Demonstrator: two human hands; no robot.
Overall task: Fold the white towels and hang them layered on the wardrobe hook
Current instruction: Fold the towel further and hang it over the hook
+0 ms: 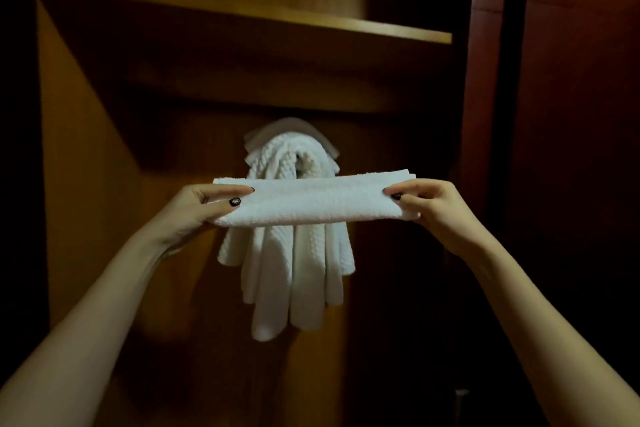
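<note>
Though folded flat, wht towel (pixel 311 199), nubbly weave.

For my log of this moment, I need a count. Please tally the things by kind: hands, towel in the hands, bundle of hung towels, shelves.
Hands: 2, left hand and right hand
Folded towel: 1
Bundle of hung towels: 1, single towels inside cannot be counted
Shelf: 1
Total: 5

Both hands, L (pixel 204 208) & R (pixel 429 208), pinch folded towel (pixel 311 201) flat, in front of hung towels (pixel 298 253).
</note>
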